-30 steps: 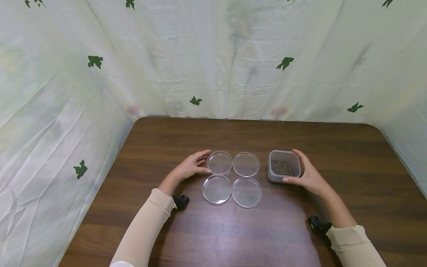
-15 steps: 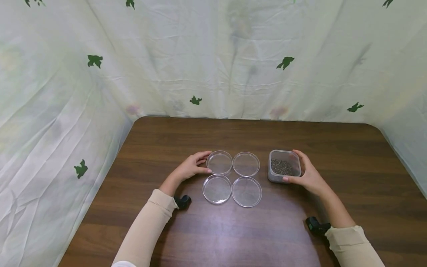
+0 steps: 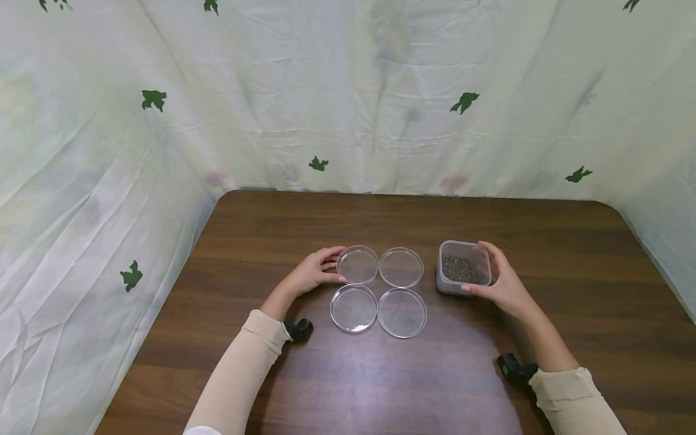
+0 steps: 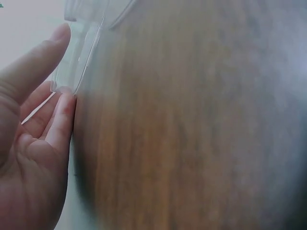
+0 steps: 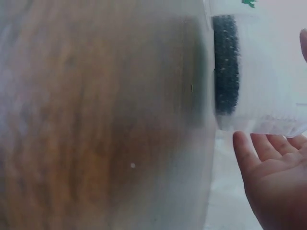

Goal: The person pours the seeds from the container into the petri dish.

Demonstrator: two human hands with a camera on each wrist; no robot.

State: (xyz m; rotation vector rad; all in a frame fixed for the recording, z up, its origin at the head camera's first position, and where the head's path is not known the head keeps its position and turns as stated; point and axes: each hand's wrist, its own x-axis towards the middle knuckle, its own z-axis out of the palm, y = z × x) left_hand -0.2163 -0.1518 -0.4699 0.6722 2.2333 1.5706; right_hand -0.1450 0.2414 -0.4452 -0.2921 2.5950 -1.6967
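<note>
— What's the right hand [image 3: 502, 284] got?
— Its grip wraps a clear, squarish plastic tub [image 3: 463, 268] of dark grains, right of four round dishes.
— The left hand [image 3: 311, 273]?
— Fingers pinch the far-left clear dish [image 3: 357, 264] on the wood-grain worktop [image 3: 489, 368].

Soft even light; blurry wrist views
</note>
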